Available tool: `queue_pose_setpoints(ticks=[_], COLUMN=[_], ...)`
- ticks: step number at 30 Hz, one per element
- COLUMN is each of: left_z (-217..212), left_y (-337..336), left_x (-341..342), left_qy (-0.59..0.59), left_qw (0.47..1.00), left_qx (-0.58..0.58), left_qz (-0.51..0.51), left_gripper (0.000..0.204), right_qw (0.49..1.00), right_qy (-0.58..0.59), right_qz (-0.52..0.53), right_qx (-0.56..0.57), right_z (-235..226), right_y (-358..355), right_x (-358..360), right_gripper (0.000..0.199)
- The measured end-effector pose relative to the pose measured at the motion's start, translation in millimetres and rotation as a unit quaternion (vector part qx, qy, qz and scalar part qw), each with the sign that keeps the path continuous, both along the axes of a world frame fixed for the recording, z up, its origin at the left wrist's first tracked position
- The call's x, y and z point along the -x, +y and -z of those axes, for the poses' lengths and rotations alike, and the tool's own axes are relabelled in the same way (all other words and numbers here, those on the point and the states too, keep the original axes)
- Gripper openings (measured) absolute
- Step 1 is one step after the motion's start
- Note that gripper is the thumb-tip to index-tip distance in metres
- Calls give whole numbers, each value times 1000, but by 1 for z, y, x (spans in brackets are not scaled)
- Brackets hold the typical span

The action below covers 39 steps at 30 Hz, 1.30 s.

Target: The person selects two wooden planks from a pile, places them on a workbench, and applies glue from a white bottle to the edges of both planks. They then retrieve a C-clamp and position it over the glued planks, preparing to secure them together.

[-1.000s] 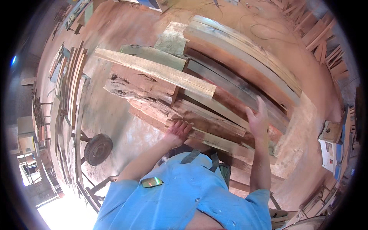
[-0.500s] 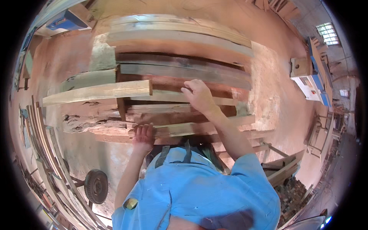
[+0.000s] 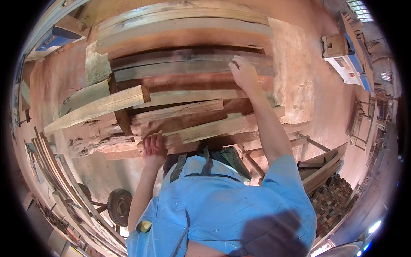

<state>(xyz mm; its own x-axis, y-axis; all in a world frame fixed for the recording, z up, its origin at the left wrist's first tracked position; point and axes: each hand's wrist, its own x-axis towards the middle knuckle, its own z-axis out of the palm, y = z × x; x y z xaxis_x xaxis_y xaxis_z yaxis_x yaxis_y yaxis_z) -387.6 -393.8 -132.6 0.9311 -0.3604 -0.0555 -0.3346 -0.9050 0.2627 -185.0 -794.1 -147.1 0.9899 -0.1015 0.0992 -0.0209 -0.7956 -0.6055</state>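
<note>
At the left end of the nearest wooden beam (image 3: pixel 214 130), my left hand (image 3: pixel 154 149) has its fingers bent over the wood. My right arm reaches across the stack, and my right hand (image 3: pixel 245 73) is above a grey weathered beam (image 3: pixel 171 70) near its right part. Its fingers are curled together; whatever may be between them is too small to make out. Between my hands lie a shorter pale beam (image 3: pixel 184 110) and a long flat one (image 3: pixel 195 96). A pale squared beam (image 3: pixel 98 107) juts out to the left, its cut end facing right.
Thick beams (image 3: pixel 184 30) lie at the far side. A rough-edged slab (image 3: pixel 98 141) sticks out at left. Long boards (image 3: pixel 64 180) and a wheel (image 3: pixel 119 207) stand at lower left. A blue-and-white machine (image 3: pixel 349 70) is at right, small wood blocks (image 3: pixel 332 203) at lower right.
My right hand has moved farther away and to the right, from the middle beams to the grey one. The left hand stays at the near beam's end. The whole view has shifted and tilted.
</note>
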Motion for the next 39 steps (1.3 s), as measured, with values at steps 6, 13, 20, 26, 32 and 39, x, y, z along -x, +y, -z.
queue_pose_setpoints(ticks=[6, 13, 20, 26, 32, 39], left_z=[0, -5, 1, 4, 5, 3], left_y=[-2, -3, -1, -1, 4, 6], left_x=[0, 1, 1, 4, 6, 4], left_qy=[3, 12, 25, 34, 53, 80], left_qw=[1000, 1000, 999, 999, 997, 996], left_qx=[-8, -15, -22, -25, -60, -24], left_qz=[2, -1, 1, -13, -17, -23], left_gripper=[64, 69, 77, 69, 65, 79], right_qw=[995, 996, 996, 996, 995, 996], right_qy=[22, 10, 23, -28, -49, -20], right_qz=[-43, -64, -62, -66, -88, -86], right_qx=[-84, -65, -61, -61, -10, 17], right_z=[-6, 8, -3, -13, -14, -14], right_y=[8, 5, 6, 10, 16, 21], right_x=[36, 44, 59, 93, 114, 121], right_gripper=[26, 23, 23, 21, 16, 21])
